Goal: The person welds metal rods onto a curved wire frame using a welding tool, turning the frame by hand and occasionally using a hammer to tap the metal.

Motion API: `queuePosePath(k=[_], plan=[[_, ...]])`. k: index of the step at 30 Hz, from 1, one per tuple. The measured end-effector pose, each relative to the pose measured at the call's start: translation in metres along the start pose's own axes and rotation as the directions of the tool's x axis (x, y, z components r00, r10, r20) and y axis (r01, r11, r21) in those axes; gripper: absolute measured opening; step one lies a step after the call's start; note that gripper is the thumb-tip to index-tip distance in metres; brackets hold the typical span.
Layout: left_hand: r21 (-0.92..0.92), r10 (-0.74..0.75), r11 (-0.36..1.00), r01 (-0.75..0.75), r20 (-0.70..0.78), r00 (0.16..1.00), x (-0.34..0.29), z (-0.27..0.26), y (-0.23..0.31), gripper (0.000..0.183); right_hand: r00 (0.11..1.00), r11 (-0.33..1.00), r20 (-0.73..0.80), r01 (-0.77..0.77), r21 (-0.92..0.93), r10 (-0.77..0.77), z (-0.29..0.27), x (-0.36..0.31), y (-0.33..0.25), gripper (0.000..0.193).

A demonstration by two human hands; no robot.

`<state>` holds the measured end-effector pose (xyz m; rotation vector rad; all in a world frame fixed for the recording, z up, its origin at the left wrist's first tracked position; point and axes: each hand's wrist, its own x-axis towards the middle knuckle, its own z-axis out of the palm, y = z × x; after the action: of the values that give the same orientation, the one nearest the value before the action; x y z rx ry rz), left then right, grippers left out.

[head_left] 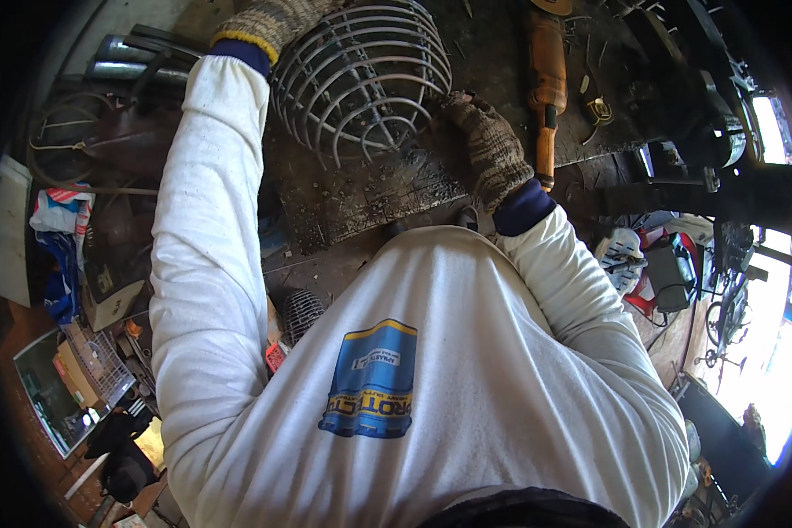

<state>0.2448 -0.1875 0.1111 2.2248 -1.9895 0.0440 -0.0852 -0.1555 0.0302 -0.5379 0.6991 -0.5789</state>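
Note:
A rounded cage of curved grey metal rods lies on the dark, dirty work table. My left hand, in a brown knitted glove with a yellow cuff edge, is against the cage's far left side; its fingers run to the upper picture edge and are mostly hidden. Close to the cage's right side is my right hand, gloved in the same brown knit. Its fingers are curled together near the rod ends, and what they hold, if anything, is too small to make out. An orange angle grinder rests right of that hand.
Thin rod offcuts and a small yellow piece lie beyond the grinder. Metal pipes and a cable are at the left. Dark metal machinery stands at the right, above a heap of red and white items.

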Motion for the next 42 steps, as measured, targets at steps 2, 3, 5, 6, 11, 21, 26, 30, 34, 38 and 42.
queuePosePath(k=[2,3,5,6,11,21,26,30,34,38,42], plan=[[0.186,0.054,0.981,-0.062,0.048,0.997,0.002,0.004,-0.004,0.030,1.000,1.000,0.002,0.012,-0.005,-0.012,0.008,-0.012,-0.004,0.010],[0.184,0.049,0.981,-0.055,0.037,0.998,0.004,0.009,-0.012,0.030,1.000,1.000,-0.002,0.021,0.002,-0.021,0.010,-0.015,-0.006,0.010],[0.474,0.324,0.831,-0.293,0.018,0.946,0.007,0.029,-0.046,0.034,0.971,0.916,0.137,0.229,-0.329,-0.194,-0.006,-0.004,0.003,0.013],[0.600,0.451,0.701,-0.385,0.045,0.891,0.006,0.036,-0.055,0.037,0.941,0.819,0.230,0.329,-0.470,-0.247,-0.005,-0.003,0.005,0.016],[0.190,0.028,0.981,-0.036,0.043,0.999,-0.011,-0.002,0.013,0.038,0.996,0.986,0.043,0.081,-0.145,-0.076,0.004,-0.009,-0.006,0.017],[-0.451,-0.286,0.842,0.297,0.093,0.954,-0.013,0.025,-0.006,0.033,1.000,0.992,0.022,0.016,-0.123,-0.014,-0.016,0.020,0.018,0.023],[-0.409,-0.281,0.867,0.284,0.070,0.957,-0.008,0.034,-0.006,0.032,0.972,0.795,0.039,0.212,-0.568,-0.232,-0.021,0.020,0.016,0.027],[-0.320,-0.284,0.918,0.236,-0.112,0.952,-0.034,-0.011,0.044,0.035,0.985,0.881,-0.081,0.099,-0.462,-0.154,-0.014,0.012,0.007,0.028],[-0.199,-0.322,0.939,0.281,-0.216,0.922,-0.037,-0.024,0.040,0.041,0.960,0.921,0.089,0.281,-0.269,-0.266,0.007,-0.007,0.003,0.030],[-0.487,-0.313,0.834,0.259,-0.030,0.949,-0.039,-0.064,0.063,0.054,0.980,0.955,0.034,0.197,-0.222,-0.194,0.006,-0.002,-0.004,0.030],[-0.139,-0.397,0.913,0.385,-0.076,0.915,-0.014,-0.048,0.055,0.059,0.978,0.896,0.022,0.197,-0.398,-0.205,0.002,0.009,-0.003,0.029]])
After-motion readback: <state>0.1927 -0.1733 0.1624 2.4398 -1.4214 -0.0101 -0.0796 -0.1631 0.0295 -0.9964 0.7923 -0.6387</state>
